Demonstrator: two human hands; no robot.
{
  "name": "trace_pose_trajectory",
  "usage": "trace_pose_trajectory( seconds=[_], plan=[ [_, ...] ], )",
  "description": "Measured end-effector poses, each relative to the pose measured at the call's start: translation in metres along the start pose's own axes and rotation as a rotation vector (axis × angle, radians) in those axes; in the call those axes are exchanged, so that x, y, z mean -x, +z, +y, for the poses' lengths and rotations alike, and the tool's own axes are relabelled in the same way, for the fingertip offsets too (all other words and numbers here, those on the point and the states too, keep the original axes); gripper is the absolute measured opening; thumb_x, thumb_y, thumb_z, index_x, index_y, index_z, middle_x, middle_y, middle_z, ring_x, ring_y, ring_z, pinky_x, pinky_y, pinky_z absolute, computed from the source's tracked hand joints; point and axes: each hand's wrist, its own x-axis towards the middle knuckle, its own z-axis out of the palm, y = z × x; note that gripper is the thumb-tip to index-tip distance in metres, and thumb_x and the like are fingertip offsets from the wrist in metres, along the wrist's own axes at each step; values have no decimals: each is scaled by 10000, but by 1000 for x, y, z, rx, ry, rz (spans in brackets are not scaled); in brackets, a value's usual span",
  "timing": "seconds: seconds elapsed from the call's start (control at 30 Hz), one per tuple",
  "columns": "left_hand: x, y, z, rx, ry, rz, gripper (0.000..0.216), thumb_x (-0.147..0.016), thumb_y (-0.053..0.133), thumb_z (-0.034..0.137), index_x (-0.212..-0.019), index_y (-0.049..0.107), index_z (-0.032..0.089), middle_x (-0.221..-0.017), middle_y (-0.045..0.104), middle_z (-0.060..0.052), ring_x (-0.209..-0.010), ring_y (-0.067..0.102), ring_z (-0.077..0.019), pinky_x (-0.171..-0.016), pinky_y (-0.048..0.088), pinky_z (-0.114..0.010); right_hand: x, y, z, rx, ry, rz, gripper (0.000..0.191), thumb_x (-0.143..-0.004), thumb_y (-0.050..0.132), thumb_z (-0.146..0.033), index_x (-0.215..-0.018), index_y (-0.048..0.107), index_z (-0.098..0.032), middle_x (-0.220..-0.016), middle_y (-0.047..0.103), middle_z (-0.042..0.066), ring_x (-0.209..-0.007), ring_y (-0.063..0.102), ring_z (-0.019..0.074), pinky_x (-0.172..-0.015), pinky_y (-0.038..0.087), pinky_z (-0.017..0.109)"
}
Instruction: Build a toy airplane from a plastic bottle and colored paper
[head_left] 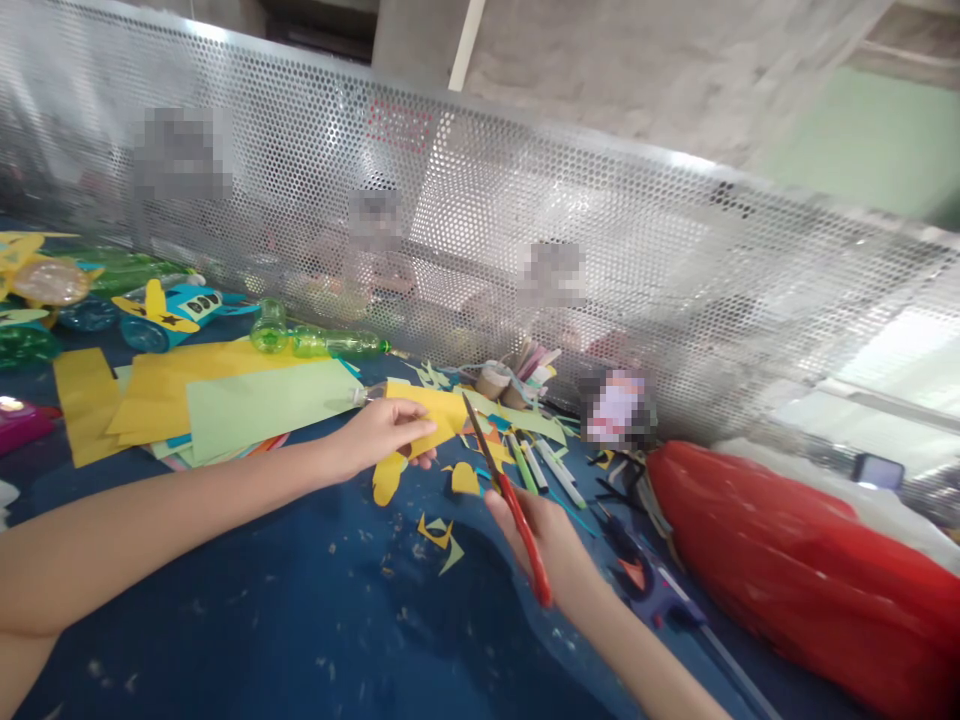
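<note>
Between the fingers of my left hand (390,432) is a piece of yellow paper (442,412), held above the blue table (285,600). My right hand (544,535) is closed around a pair of scissors (517,510) with red handles. Their blades point up and away, with the tips near the paper's right edge; I cannot tell whether they touch it. Below the paper lie rounded yellow cut-outs (465,478) and small yellow and green scraps (436,532).
Sheets of yellow and light green paper (270,400) lie at left, with plastic-bottle planes (176,310) and green bottles (337,342) behind. Markers (551,465), a blue glue gun (660,590) and a red plastic bag (795,560) lie at right. A perforated metal screen (465,220) stands behind.
</note>
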Motion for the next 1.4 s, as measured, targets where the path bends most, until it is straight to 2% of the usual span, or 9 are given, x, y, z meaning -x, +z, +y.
trace_pose_trajectory(
  seconds=[0.23, 0.47, 0.63, 0.8, 0.9, 1.0, 1.1, 1.17, 1.4],
  plan=[
    [-6, -7, 5, 11, 130, 187, 128, -807, 503, 188, -862, 609, 140, -744, 638, -12, -651, 612, -121, -672, 490, -281, -11, 1, 22, 502, 226, -48, 365, -870, 356, -425, -670, 550, -189, -697, 674, 139, -661, 651, 277, -551, 404, 321],
    [4, 8, -5, -111, 137, 99, 292, -758, 606, 234, -1041, 557, 179, -800, 663, -19, -774, 637, -160, -716, 513, -294, -4, 7, 18, 590, 136, 61, 318, -848, 424, -402, -785, 607, -150, -660, 672, 139, -643, 658, 284, -576, 462, 351],
    [15, 20, -9, -218, 98, -26, 233, -766, 603, 276, -973, 557, 178, -825, 695, -31, -747, 647, -160, -681, 508, -278, 5, 4, -3, -9, -205, 296, 236, -874, 440, -332, -1070, 466, -201, -1032, 626, 124, -940, 602, 243, -813, 478, 387],
    [23, 28, -15, -320, 111, -144, 231, -758, 599, 240, -975, 547, 181, -803, 696, -21, -681, 634, -144, -614, 488, -250, 3, 6, -8, -622, -262, -4, 152, -828, 557, -324, -889, 447, -238, -859, 564, 6, -710, 572, 124, -667, 496, 252],
    [26, 26, -12, -387, 213, -61, 220, -805, 553, 301, -985, 554, 174, -783, 680, -29, -670, 623, -137, -621, 486, -249, -11, 7, 14, -674, -193, -33, 213, -775, 611, -378, -779, 468, -220, -724, 522, -25, -652, 545, 118, -631, 477, 239],
    [23, 15, -8, -408, 356, 169, 213, -877, 436, 321, -995, 534, 174, -783, 636, -33, -670, 590, -125, -618, 474, -241, -29, 6, 50, -724, 23, 294, 333, -736, 612, -459, -907, 437, -234, -787, 567, -6, -727, 604, 157, -707, 495, 296],
    [14, -1, -8, -394, 458, 382, 233, -900, 375, 356, -1001, 489, 180, -810, 579, -35, -688, 546, -126, -630, 460, -248, -40, 4, 81, -581, 229, 430, 487, -748, 558, -476, -1117, 389, -204, -1025, 585, 109, -971, 595, 245, -825, 470, 410],
    [9, -10, -11, -411, 482, 414, 240, -904, 343, 358, -975, 484, 177, -841, 564, -44, -745, 536, -140, -674, 455, -264, -41, 4, 88, -414, 205, 429, 517, -706, 602, -444, -1125, 445, -185, -1132, 554, 151, -1104, 516, 302, -914, 400, 484],
    [12, -24, -34, -769, 470, 136, 175, -814, 488, 322, -883, 560, 178, -767, 518, -16, -701, 500, -149, -670, 425, -288, -25, 14, 45, 84, -269, 109, 288, -886, 409, -288, -1123, 560, -224, -1178, 605, 73, -1211, 450, 238, -984, 386, 431]
  ],
)
